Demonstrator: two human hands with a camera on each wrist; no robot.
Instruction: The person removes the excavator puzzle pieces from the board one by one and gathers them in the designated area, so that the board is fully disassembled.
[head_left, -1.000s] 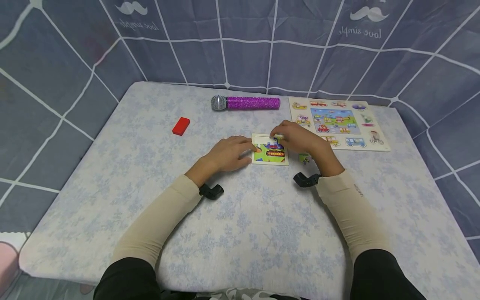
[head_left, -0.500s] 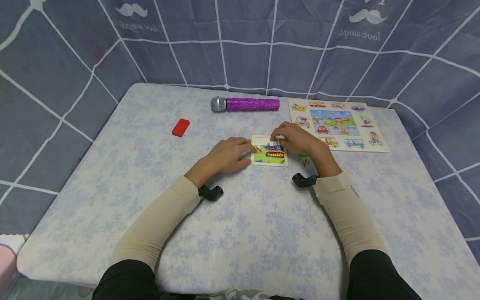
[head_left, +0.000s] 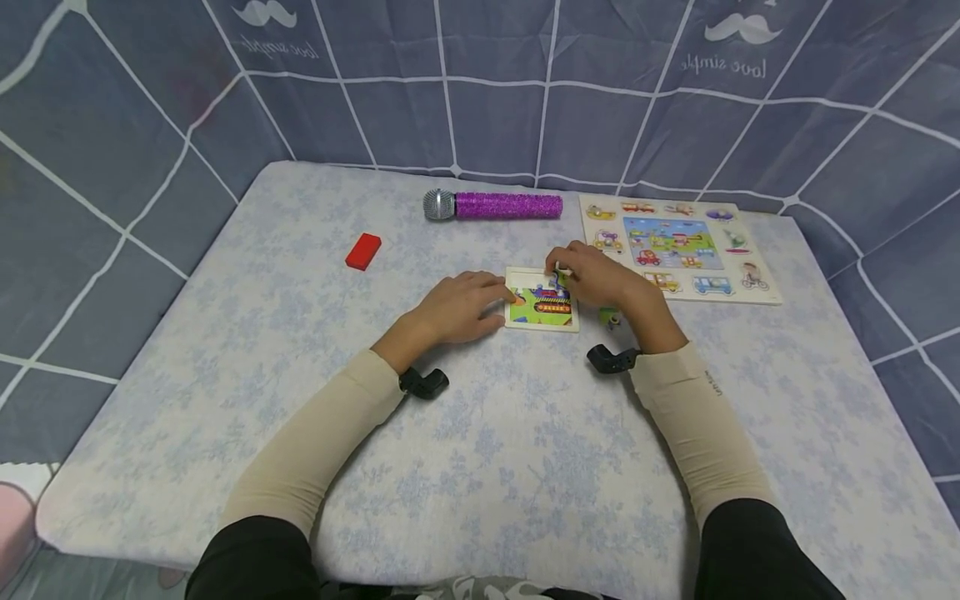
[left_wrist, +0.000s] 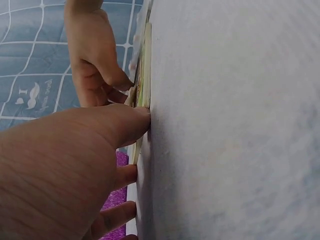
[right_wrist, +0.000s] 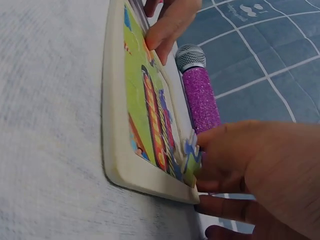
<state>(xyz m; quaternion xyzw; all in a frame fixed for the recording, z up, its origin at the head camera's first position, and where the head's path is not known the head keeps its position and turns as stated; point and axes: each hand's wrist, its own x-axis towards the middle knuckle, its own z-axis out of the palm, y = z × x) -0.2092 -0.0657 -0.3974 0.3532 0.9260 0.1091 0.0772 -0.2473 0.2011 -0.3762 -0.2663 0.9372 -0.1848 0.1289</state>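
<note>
A small jigsaw puzzle in a pale frame (head_left: 542, 328) lies flat on the table, its picture showing a tracked vehicle on green. My left hand (head_left: 461, 308) rests at its left edge, the thumb against the frame's side in the left wrist view and the index finger on the picture. At the upper right corner, my right hand (head_left: 594, 275) pinches a blue and green puzzle piece (right_wrist: 191, 161), which stands tilted over the tray; the fingers partly hide it. Another green puzzle piece (head_left: 611, 317) lies on the table by the right wrist.
A purple glittery microphone (head_left: 508, 206) lies behind the puzzle. To the right is a larger picture board (head_left: 761, 292) with vehicle shapes. A red block (head_left: 363, 252) sits at the left. A grey-blue gridded curtain (head_left: 495, 125) hangs at the table's back edge.
My right hand has turned the pinched puzzle piece slightly at the frame's upper right corner. My left hand stays at the left edge.
</note>
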